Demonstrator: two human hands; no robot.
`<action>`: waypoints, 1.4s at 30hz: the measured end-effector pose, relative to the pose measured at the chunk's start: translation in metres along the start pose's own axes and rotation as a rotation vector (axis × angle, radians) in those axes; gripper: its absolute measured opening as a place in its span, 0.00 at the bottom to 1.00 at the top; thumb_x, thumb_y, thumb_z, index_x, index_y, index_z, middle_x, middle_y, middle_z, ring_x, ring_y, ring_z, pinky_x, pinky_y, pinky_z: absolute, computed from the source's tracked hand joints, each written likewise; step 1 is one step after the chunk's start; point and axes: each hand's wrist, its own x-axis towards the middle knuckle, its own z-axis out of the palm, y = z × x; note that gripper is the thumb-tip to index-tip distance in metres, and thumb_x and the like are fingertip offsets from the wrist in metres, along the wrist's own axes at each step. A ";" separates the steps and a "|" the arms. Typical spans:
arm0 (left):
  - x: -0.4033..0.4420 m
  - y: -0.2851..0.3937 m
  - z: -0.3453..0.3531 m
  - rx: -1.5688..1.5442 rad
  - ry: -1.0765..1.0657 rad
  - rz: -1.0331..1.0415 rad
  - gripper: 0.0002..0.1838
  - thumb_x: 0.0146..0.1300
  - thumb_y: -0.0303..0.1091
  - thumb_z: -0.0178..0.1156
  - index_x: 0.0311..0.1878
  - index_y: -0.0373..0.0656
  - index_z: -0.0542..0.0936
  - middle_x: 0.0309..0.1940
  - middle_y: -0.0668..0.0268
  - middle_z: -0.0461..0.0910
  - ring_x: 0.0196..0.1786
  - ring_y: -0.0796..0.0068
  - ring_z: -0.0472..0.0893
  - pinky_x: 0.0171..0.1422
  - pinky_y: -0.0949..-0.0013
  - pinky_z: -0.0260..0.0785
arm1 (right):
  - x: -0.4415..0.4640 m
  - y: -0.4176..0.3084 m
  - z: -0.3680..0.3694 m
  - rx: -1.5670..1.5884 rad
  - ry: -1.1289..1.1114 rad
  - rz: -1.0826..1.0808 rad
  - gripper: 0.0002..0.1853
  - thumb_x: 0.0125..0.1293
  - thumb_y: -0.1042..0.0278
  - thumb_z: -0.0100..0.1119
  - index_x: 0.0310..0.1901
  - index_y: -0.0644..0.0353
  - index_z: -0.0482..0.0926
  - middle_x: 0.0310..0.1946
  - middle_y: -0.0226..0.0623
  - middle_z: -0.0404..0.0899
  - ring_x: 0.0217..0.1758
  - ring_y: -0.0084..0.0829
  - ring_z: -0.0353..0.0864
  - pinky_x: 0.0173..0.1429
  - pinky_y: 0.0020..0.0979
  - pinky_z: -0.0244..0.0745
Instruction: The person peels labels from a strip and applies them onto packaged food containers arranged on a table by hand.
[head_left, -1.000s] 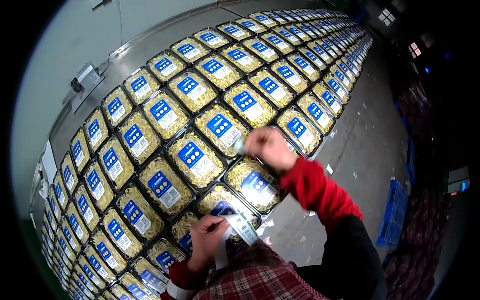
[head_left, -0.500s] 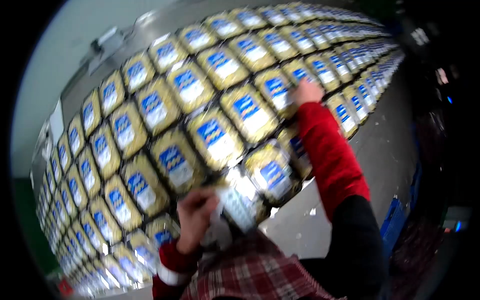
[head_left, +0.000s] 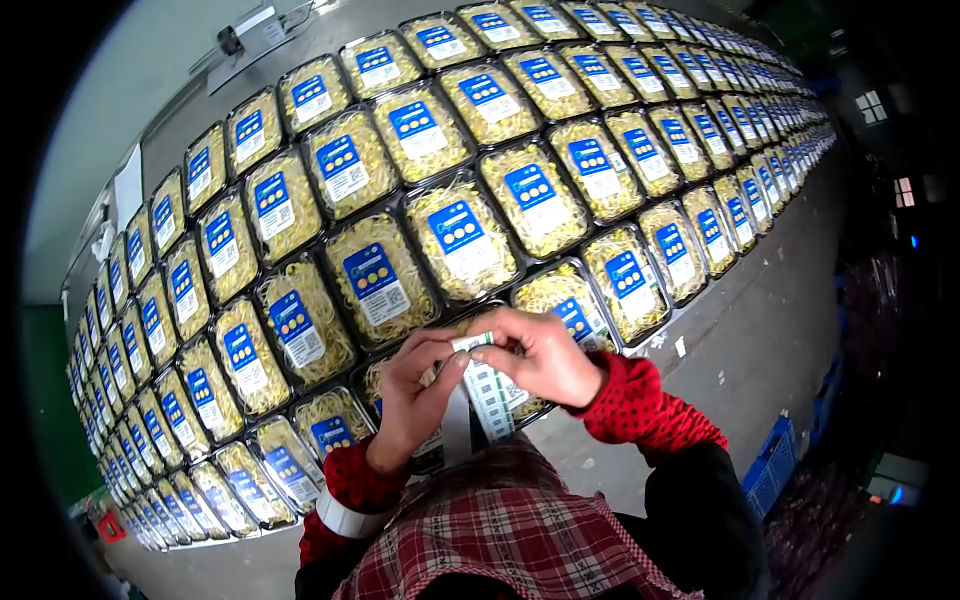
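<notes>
Close in front of my body, my left hand (head_left: 418, 388) and my right hand (head_left: 538, 355) meet at a strip of small printed stickers (head_left: 488, 396). Both hands pinch the strip's top end between thumb and fingers. The strip hangs down toward my plaid apron (head_left: 480, 530), and its pale backing shows beside it. Just beyond my fingers lies a tray of bean sprouts (head_left: 463, 240) under clear film with a blue and white label. Right of my right hand sits another bean sprout tray (head_left: 627, 283). My hands partly cover the trays beneath them.
Many rows of similar packed trays (head_left: 378, 282) fill the metal table (head_left: 735, 300), curving away left and right. A metal device (head_left: 255, 35) stands at the back left. A blue crate (head_left: 770, 468) is at the lower right.
My right hand has come back from a tray farther right to join my left hand at the sticker strip. The left hand stays near the strip, and the view has shifted slightly.
</notes>
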 end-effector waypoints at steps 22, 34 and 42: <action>-0.029 0.009 -0.014 -0.342 0.118 -0.431 0.05 0.62 0.25 0.65 0.32 0.35 0.80 0.26 0.76 0.75 0.29 0.90 0.69 0.33 0.81 0.61 | 0.116 0.098 -0.117 -1.152 0.424 0.348 0.17 0.54 0.53 0.69 0.31 0.61 0.83 0.31 0.49 0.83 0.35 0.48 0.84 0.38 0.44 0.78; -0.035 0.000 -0.026 -0.024 0.103 0.066 0.04 0.59 0.21 0.65 0.34 0.35 0.78 0.37 0.63 0.79 0.37 0.77 0.77 0.43 0.75 0.69 | 0.001 -0.015 0.028 -0.371 -0.192 -0.273 0.06 0.58 0.72 0.66 0.36 0.60 0.80 0.31 0.39 0.76 0.33 0.44 0.79 0.34 0.37 0.75; -0.062 -0.013 -0.001 -0.233 0.080 -0.400 0.07 0.60 0.28 0.68 0.35 0.34 0.82 0.28 0.73 0.78 0.30 0.88 0.72 0.33 0.78 0.65 | 0.019 0.005 0.017 -0.294 -0.204 -0.153 0.02 0.56 0.78 0.64 0.32 0.63 0.81 0.28 0.41 0.81 0.33 0.38 0.81 0.36 0.33 0.75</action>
